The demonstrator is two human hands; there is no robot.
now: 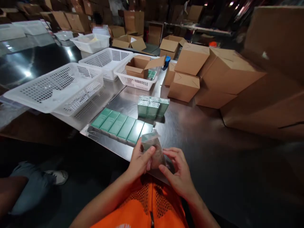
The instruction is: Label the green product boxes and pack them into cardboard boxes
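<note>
My left hand (139, 160) and my right hand (178, 171) together hold a small green box in clear film wrap (153, 148) just above the near edge of the steel table (190, 126). The left thumb presses on the wrap's front, and the right fingers pinch its right side. Directly beyond the hands, a row of several flat green boxes (121, 125) lies side by side. Behind that row stands a cluster of upright wrapped green boxes (152, 107).
Three white perforated baskets (59, 87) line the left side; the far one (135, 80) holds an open cardboard carton (140, 66). Closed cardboard boxes (213, 76) stack at the right. Another person sits at the far end (99, 27). Someone's leg and shoe (35, 182) are at lower left.
</note>
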